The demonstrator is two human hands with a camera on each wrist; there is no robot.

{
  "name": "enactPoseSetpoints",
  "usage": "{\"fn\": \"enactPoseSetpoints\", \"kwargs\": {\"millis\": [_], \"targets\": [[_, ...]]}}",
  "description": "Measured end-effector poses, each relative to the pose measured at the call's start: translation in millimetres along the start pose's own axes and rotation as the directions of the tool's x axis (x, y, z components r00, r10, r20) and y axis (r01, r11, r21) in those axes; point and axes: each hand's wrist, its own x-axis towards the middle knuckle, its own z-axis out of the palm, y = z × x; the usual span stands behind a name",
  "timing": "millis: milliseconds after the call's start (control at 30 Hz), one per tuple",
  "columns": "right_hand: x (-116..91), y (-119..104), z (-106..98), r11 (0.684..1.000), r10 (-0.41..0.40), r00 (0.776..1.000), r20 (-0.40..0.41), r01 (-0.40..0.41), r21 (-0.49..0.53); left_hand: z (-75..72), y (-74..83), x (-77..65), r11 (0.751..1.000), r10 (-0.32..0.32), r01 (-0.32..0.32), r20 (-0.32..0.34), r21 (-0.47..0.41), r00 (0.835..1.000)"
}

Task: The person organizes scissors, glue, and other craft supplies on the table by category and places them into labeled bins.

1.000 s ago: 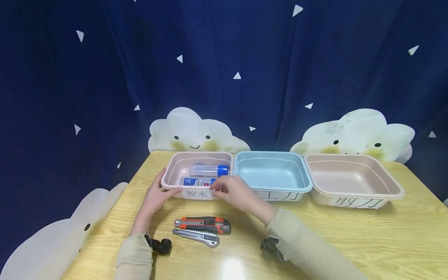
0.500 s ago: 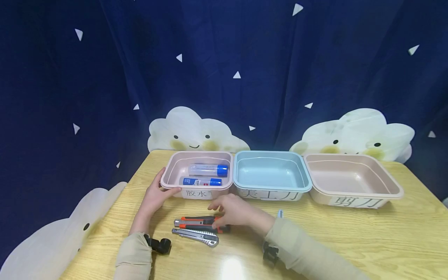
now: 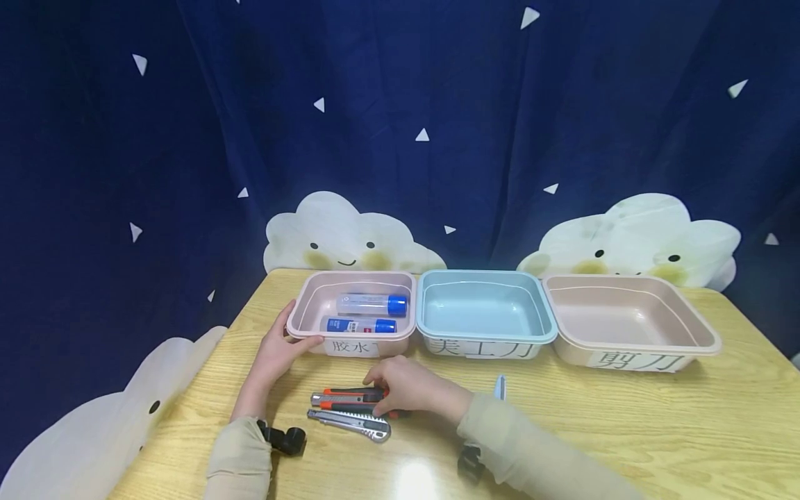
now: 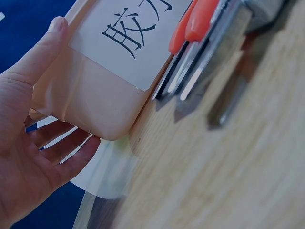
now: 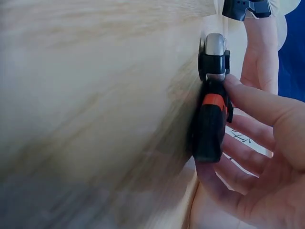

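Utility knife (image 3: 342, 398) has 2 black-and-orange sides flanking a silver middle.

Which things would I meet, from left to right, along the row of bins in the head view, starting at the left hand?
Left hand → pink bin with two blue-capped tubes inside → light blue bin → beige-pink bin.

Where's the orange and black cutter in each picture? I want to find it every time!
Head: the cutter lies below the left pink bin, partly hidden by the right hand.
Left wrist: the cutter is at the top, right of centre, partly cut off.
Right wrist: the cutter is right of centre, near the fingers.
Shared landmark: the wooden table.
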Motion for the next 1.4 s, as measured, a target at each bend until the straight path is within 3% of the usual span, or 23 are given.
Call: {"fn": "enactPoseSetpoints", "kwargs": {"millis": [233,533,733,1400], "targets": [[1.6,-3.6,-1.6,1.0,-0.009,1.0,0.017,0.01,-0.019,-0.2,0.6,-0.3,1.0,0.008,-0.008,0.0,-0.004,1.0],[-0.7,-1.8,-2.8,0.999,-0.022,1.0,-0.021,0.022,-0.044,1.0,0.9,-1.1,1.0,0.0,0.0,-0.002,-0.005,1.0],[-6.1,3.5,-8.3,1.0,-0.014,0.999,-0.049,0.014,-0.006,0.9,1.1,-0.7,1.0,0.0,0.0,-0.002,0.001,1.0],[-46.2,14.8,-63.5,1.0,-0.004,0.985,-0.174,0.004,0.001,-0.5,1.6,-2.2,1.0,-0.003,0.003,0.0,-0.007,1.0]]}}
